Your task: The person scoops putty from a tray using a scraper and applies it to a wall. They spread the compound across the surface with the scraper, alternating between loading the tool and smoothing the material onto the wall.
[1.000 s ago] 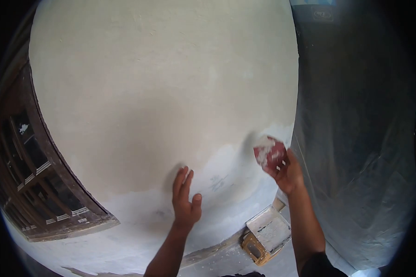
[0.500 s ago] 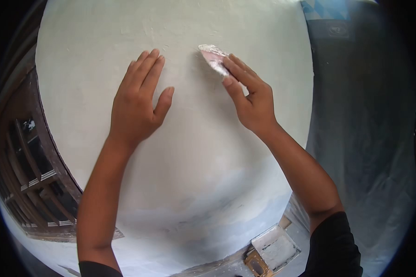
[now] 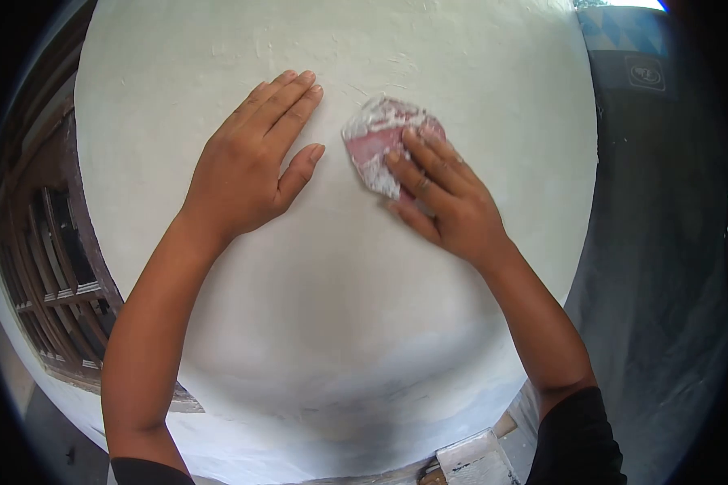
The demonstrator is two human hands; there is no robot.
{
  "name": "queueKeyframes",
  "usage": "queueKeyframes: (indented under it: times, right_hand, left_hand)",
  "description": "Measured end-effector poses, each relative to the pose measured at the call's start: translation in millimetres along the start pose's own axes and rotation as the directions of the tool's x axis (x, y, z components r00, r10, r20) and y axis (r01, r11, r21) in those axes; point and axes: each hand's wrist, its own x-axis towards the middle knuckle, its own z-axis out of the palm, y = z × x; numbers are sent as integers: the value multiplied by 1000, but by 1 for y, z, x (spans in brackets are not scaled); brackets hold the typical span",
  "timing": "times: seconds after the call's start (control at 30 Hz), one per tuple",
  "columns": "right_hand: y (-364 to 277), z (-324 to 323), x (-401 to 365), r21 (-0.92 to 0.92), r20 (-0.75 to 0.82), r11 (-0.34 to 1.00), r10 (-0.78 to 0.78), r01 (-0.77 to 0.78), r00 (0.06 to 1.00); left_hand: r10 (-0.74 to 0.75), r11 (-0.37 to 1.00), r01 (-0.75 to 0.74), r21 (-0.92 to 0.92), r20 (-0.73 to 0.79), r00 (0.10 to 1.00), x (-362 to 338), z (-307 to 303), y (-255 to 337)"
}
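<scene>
My left hand [image 3: 247,153] lies on the pale wall [image 3: 323,267], fingers stretched out and thumb spread, holding nothing. To its right, my right hand [image 3: 453,190] grips a flat pinkish putty scraper [image 3: 372,145] smeared with white paste. The fingers press on the scraper's broad face, while the thumb sits at its lower edge, partly hidden. The scraper faces me almost flat, close over the wall. Small raised ridges of paste show on the surface above both hands.
A dark wooden window frame with bars [image 3: 61,267] borders the wall at left. Below right, a white-smeared tray [image 3: 477,462] rests on the floor. A dark sheet [image 3: 655,242] hangs along the right side.
The scraper has turned from a steep tilt to show its broad face, and my right hand is lower in view. My left hand appears slightly higher and further right. The view has shifted.
</scene>
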Motion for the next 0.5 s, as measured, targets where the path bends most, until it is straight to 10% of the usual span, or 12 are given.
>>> queueKeyframes:
  times: [0.5]
  right_hand:
    - [-1,-10,-45,-43,118,997,-61,66,991]
  left_hand:
    - [23,986,-41,159,111,994,-5,6,-5]
